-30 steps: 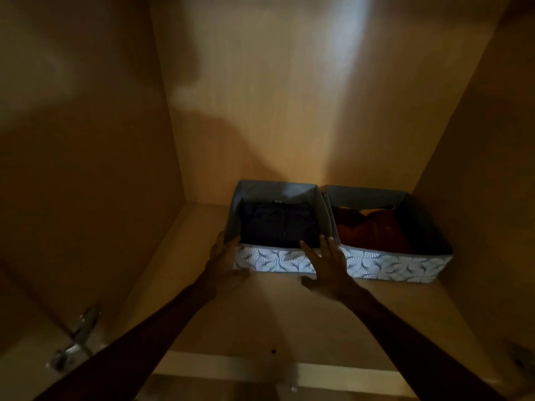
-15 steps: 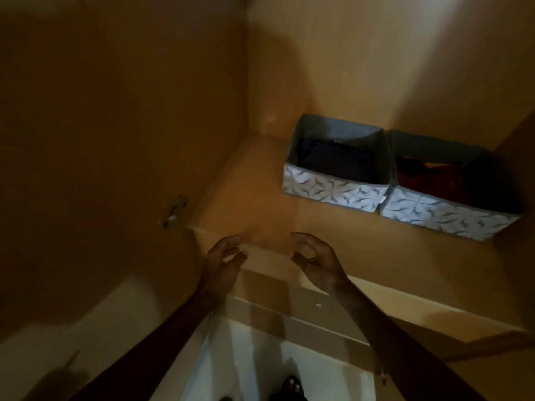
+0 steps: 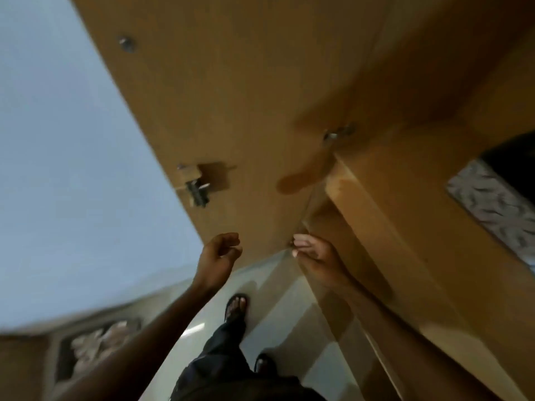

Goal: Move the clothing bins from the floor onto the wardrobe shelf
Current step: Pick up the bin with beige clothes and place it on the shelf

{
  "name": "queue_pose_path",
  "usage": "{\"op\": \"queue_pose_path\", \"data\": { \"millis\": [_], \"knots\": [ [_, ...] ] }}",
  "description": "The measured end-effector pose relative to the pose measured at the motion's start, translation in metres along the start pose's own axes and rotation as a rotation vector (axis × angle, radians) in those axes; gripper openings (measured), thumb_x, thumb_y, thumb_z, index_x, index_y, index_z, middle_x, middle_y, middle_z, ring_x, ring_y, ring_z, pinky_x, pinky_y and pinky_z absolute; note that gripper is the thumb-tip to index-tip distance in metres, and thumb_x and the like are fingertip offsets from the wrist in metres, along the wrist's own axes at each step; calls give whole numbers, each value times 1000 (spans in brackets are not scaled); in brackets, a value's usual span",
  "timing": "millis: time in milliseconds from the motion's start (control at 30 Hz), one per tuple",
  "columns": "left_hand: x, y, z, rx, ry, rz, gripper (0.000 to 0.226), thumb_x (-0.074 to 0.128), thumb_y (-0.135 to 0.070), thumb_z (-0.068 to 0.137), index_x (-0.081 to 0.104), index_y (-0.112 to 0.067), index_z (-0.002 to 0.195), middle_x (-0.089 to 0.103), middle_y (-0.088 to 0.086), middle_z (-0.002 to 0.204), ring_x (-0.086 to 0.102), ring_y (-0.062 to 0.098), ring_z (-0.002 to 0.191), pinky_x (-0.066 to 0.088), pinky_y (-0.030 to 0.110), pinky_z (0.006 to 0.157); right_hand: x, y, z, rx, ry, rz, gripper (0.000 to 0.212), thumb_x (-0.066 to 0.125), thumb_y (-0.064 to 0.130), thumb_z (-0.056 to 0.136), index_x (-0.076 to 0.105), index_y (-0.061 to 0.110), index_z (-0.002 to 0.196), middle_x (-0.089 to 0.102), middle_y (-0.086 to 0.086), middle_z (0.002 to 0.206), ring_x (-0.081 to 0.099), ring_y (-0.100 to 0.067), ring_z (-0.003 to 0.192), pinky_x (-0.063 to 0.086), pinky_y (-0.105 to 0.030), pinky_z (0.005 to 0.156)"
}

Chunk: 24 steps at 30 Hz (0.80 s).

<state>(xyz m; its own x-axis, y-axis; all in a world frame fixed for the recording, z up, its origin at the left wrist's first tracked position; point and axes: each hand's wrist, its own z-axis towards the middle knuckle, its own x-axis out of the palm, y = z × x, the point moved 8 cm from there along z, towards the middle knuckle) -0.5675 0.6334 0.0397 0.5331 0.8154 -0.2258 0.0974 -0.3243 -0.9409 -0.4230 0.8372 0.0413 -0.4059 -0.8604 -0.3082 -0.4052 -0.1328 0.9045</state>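
Note:
A grey bin with a white leaf pattern (image 3: pixel 492 206) stands on the wooden wardrobe shelf (image 3: pixel 373 224) at the right edge of the view; its dark inside shows only partly. A second bin (image 3: pixel 95 348), holding pale folded clothes, sits on the floor at the lower left, blurred. My left hand (image 3: pixel 220 256) hangs in the air in front of the wardrobe, fingers loosely curled and holding nothing. My right hand (image 3: pixel 315 253) is just below the shelf's front edge, also loosely curled and holding nothing. Both hands are well away from either bin.
The wardrobe's open door (image 3: pixel 231 96) fills the upper middle, with a metal latch (image 3: pixel 197 188) on it. A pale wall (image 3: pixel 72 154) is on the left. Below are white floor tiles (image 3: pixel 292 319) and my feet in dark sandals (image 3: pixel 236 308).
Both hands have drawn back from the shelf and dropped below its front edge. The view has swung down and to the left, so the floor bin now shows and only one shelf bin remains in view.

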Motion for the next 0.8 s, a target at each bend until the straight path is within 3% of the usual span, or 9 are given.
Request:
{"op": "queue_pose_path", "data": {
  "millis": [133, 300, 400, 533, 800],
  "knots": [
    [-63, 56, -78, -109, -189, -72, 24, 65, -6, 88, 65, -19, 108, 71, -2, 108, 66, 12, 102, 51, 32, 92, 75, 6, -11, -30, 218, -75, 38, 67, 41, 74, 60, 35, 111, 66, 3, 115, 62, -12, 109, 52, -31, 92],
    [-156, 110, -183, -229, -507, -137, 26, 63, -4, 89, 64, -11, 114, 69, 1, 107, 64, 6, 99, 50, 30, 94, 197, 29, -41, -120, 517, -239, 39, 66, 19, 88, 59, 17, 126, 64, 4, 116, 60, -2, 101, 45, -13, 84],
    [-195, 135, -232, -277, -623, -142, 28, 63, -9, 90, 64, -12, 117, 69, -3, 110, 64, 4, 100, 50, 23, 89, 259, 44, -60, -166, 636, -271, 38, 66, 20, 86, 61, 18, 124, 66, 3, 115, 61, -1, 101, 45, -13, 83],
    [-245, 167, -294, -319, -757, -211, 27, 64, -18, 89, 64, -20, 116, 69, -3, 111, 65, 10, 103, 50, 30, 91, 343, 67, -92, -222, 766, -316, 36, 67, 23, 85, 62, 23, 121, 66, 7, 113, 63, -5, 101, 47, -15, 81],
    [-349, 225, -383, -393, -965, -278, 26, 63, -15, 91, 63, -19, 116, 68, -5, 109, 65, 8, 100, 51, 26, 88, 502, 100, -157, -305, 967, -415, 33, 66, 21, 87, 62, 22, 119, 66, 4, 111, 62, -9, 100, 46, -13, 79]
  ]
}}
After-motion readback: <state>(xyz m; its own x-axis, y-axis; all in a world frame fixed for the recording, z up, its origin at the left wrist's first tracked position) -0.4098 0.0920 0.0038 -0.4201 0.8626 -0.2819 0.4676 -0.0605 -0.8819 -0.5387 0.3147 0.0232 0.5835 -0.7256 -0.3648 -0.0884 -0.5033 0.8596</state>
